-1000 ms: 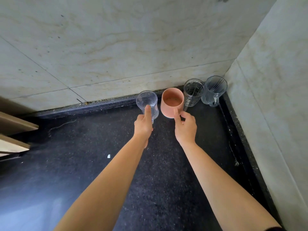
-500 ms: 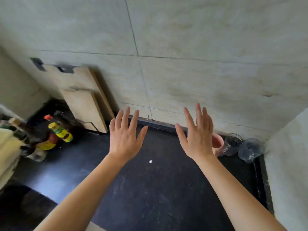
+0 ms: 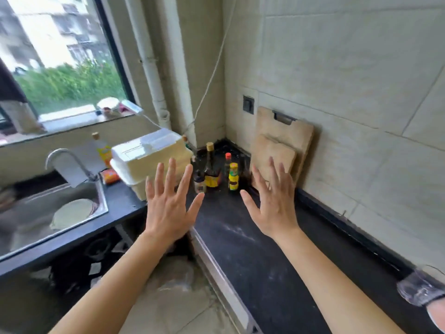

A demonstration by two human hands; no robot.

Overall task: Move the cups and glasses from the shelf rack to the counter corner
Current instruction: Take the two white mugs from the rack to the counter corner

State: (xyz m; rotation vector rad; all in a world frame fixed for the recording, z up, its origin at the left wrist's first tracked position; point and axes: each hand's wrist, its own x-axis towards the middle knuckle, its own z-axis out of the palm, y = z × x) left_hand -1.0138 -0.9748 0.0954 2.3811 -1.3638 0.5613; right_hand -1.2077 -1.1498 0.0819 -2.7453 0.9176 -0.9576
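Observation:
My left hand (image 3: 168,206) and my right hand (image 3: 272,206) are raised in front of me with fingers spread, palms facing away, holding nothing. They hover above the black counter (image 3: 243,249), away from the glasses. One clear glass (image 3: 420,289) shows at the far right edge of the view on the counter by the wall; the other cups in that corner are out of frame. No shelf rack is visible.
Sauce bottles (image 3: 212,174) stand in the far counter corner beside two wooden cutting boards (image 3: 284,141) leaning on the tiled wall. A white foam box (image 3: 149,157) sits left of them. A steel sink (image 3: 53,210) with a tap lies under the window.
The view has swung left, away from the cup corner to the sink side. Both hands let go of the clear cup and pink cup and now are raised, spread and empty.

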